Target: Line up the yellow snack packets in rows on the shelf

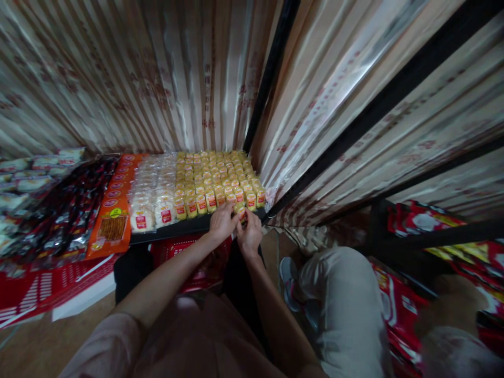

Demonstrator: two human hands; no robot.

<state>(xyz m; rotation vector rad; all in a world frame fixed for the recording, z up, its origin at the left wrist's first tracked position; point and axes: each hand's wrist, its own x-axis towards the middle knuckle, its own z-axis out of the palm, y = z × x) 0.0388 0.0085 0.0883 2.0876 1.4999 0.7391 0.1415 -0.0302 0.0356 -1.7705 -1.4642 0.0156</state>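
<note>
Both my hands reach to the front edge of a low black shelf (185, 229). My left hand (222, 221) and my right hand (249, 233) are closed together on a small yellow snack packet (241, 211) at the front of the yellow rows. Several rows of yellow packets (214, 176) fill the shelf's right part. Clear packets with red labels (153, 202) lie in rows to their left.
Orange packets (114, 218) and dark red-black packets (66, 210) lie further left. A red crate (189, 262) sits under the shelf. A black post (271, 68) rises behind. Red bags (433, 226) fill shelves at right. My bent knee (342, 299) is beside them.
</note>
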